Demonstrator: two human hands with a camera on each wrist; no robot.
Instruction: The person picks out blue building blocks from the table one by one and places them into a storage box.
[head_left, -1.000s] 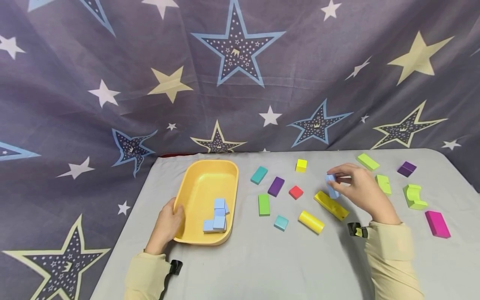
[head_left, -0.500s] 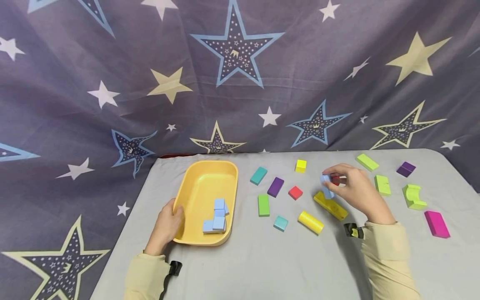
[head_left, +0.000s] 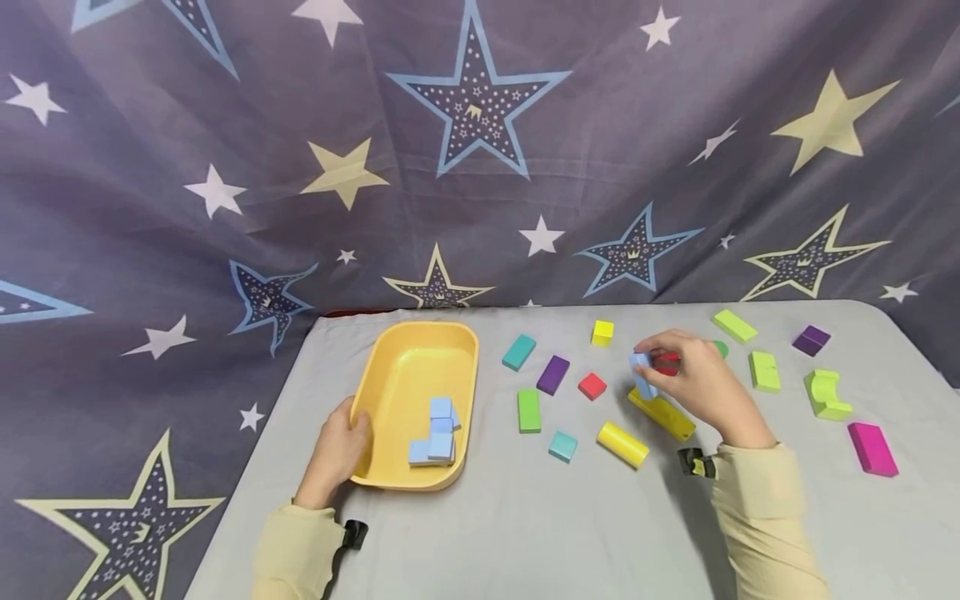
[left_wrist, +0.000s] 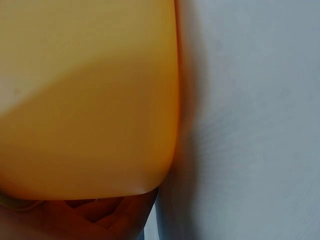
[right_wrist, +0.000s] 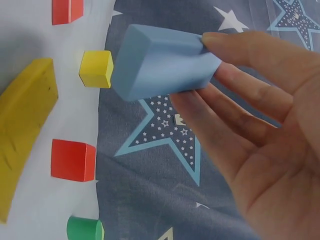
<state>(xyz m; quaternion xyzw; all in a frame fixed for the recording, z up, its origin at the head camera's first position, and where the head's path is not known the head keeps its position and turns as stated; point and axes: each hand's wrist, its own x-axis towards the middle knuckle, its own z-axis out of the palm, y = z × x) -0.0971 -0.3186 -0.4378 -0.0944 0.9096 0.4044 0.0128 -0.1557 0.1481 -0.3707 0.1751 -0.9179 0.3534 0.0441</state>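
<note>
A yellow plastic tray (head_left: 401, 379) stands on the left of the table, with several light blue blocks (head_left: 441, 447) lying in its near right part. My left hand (head_left: 339, 446) grips the tray's left side near the front corner, thumb over the rim; in the left wrist view the tray wall (left_wrist: 100, 125) hides most of the fingers. Above the yellow long block (head_left: 663, 414), my right hand (head_left: 697, 379) pinches a light blue block (right_wrist: 160, 62) between thumb and fingertips. That block is held tilted, off the table.
Between the hands lie a teal block (head_left: 518, 352), a purple block (head_left: 553, 375), a green block (head_left: 528, 411), a red block (head_left: 592, 386), a yellow cube (head_left: 602, 333) and a yellow cylinder (head_left: 623, 444). Farther right are lime blocks (head_left: 765, 371) and a magenta block (head_left: 872, 449). A star-patterned cloth (head_left: 480, 208) hangs behind.
My right hand has moved left with the light blue block, uncovering a red block and part of a green one behind it. The left hand keeps its grip on the tray.
</note>
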